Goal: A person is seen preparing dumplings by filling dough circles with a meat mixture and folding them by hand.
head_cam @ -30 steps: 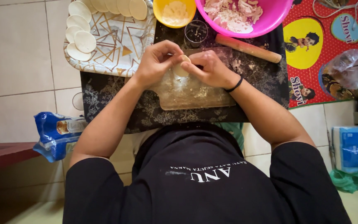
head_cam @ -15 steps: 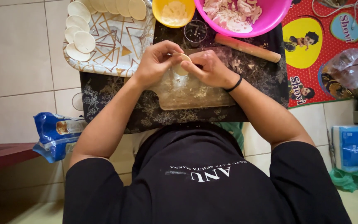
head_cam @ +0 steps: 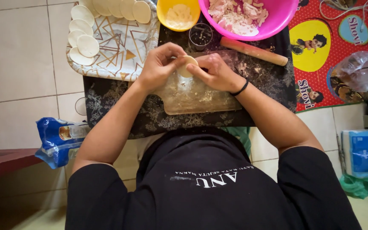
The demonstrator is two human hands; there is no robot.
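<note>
Nearest the camera are the person's dark shirt and both forearms, reaching forward over a dark floral mat (head_cam: 120, 115) laid on the tiled floor (head_cam: 18, 64). A blue packet (head_cam: 58, 140) lies on the floor by the left elbow, and a blue box (head_cam: 358, 151) beside the right. The two hands meet above a floured wooden board (head_cam: 196, 96), which gives a firm, dusted place for shaping. The left hand (head_cam: 160, 66) and the right hand (head_cam: 216, 72) are both curled in, fingertips pinching the edges of a small round dough piece (head_cam: 187, 66) held between them just above the board; the grip from both sides seems meant to fold or seal its rim. Just beyond, a wooden rolling pin (head_cam: 254, 51) rests at an angle within easy reach, beside a small dark glass (head_cam: 201, 36). To the left, a patterned tray (head_cam: 116, 51) carries flat dough rounds (head_cam: 88, 44) set apart, probably so they do not stick. Farthest are a yellow bowl (head_cam: 178, 15) and a pink bowl (head_cam: 252, 15) of chopped filling.
</note>
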